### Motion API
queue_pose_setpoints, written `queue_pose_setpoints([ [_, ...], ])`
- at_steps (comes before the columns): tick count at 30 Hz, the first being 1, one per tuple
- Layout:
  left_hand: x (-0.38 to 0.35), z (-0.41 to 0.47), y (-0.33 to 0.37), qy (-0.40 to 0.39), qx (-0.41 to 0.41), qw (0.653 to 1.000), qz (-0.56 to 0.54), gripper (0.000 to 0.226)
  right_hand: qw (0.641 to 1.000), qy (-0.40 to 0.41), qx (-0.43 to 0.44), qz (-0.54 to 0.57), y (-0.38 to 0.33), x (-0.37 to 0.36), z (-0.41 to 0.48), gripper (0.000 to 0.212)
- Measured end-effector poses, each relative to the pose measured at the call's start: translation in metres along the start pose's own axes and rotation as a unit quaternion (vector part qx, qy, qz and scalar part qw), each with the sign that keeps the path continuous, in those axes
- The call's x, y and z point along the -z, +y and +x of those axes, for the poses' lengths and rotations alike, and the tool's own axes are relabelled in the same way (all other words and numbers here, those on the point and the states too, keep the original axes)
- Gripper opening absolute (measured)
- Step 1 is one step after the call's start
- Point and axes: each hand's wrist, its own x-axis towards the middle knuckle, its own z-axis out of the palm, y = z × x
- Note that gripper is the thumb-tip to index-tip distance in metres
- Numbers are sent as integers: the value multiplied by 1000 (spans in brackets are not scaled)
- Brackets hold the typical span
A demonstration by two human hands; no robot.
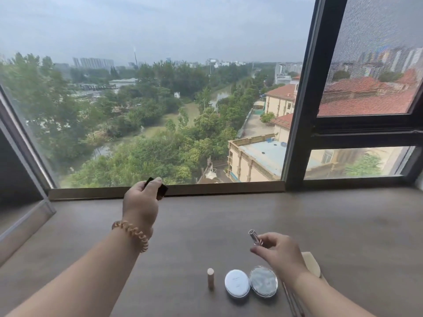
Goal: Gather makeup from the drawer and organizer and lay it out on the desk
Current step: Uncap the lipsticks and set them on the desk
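Note:
My left hand (140, 202) is stretched toward the window ledge and grips a small black case (160, 189) between thumb and fingers. My right hand (278, 251) pinches a silver lipstick tube (254, 236), held upright above the desk. On the brown desk (206, 225) near the front stand a small beige stick (210, 277), a white round compact (237, 283) and a silver round compact (263, 281) side by side. Thin metallic sticks (293, 300) lie partly hidden under my right forearm.
A beige sponge-like piece (312, 263) shows behind my right hand. A wooden ledge (206, 189) and a large window with a dark frame (302, 110) bound the desk's far side. A grey panel (23, 216) slants at the left.

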Motion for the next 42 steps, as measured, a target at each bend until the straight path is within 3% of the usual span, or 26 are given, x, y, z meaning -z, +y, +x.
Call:
queue_pose_setpoints([
  [5,-34,-47,-43,-138,63,988,5,11,983,-54,35,171,-44,-33,-3,11],
  [9,-49,-73,-61,-204,52,978,7,10,963,-75,57,254,-56,-44,-10,7],
  [14,-49,-79,-63,-221,39,974,-39,10,951,-84,48,293,-58,-46,-18,23],
  [21,-47,-84,-65,-239,55,966,-75,11,932,-147,34,330,-55,-45,-22,22],
  [25,-42,-82,-69,-252,51,964,-66,10,923,-186,10,337,-52,-46,-23,33],
  [29,-38,-78,-82,-226,76,968,-79,5,950,-162,-4,267,-49,-59,-26,52],
  [31,-36,-76,-88,-214,85,970,-82,5,961,-139,-2,238,-50,-66,-28,45],
  [34,-30,-73,-95,-203,76,973,-77,6,951,-157,-12,265,-47,-74,-28,37],
  [37,-21,-70,-101,-201,63,975,-69,4,939,-205,-21,275,-46,-79,-31,46],
  [42,-8,-69,-112,-201,48,977,-60,5,974,-146,-8,175,-53,-88,-37,49],
])
